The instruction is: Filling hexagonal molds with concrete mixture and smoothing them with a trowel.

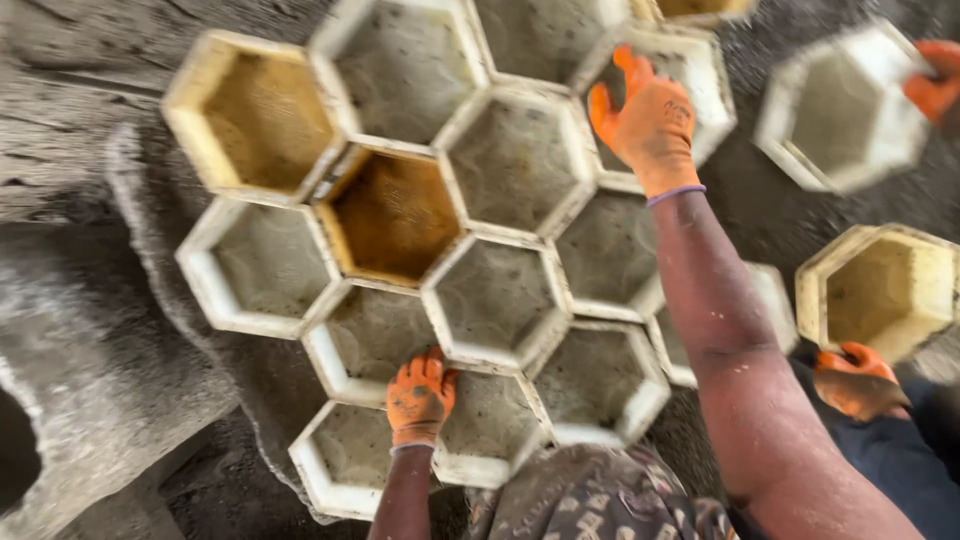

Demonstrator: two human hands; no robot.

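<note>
The left hand (420, 398), orange-gloved, lies flat with fingers together on the rim of a white hexagonal mould (490, 425) at the cluster's near edge. The right hand (650, 120), fingers spread, presses a far mould (668, 75) on the dark ground (760, 215).

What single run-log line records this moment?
left hand: on near white mould rim | right hand: spread on far white mould | co-worker's hand: grips loose white mould | cluster: hexagonal moulds, two yellow
</note>
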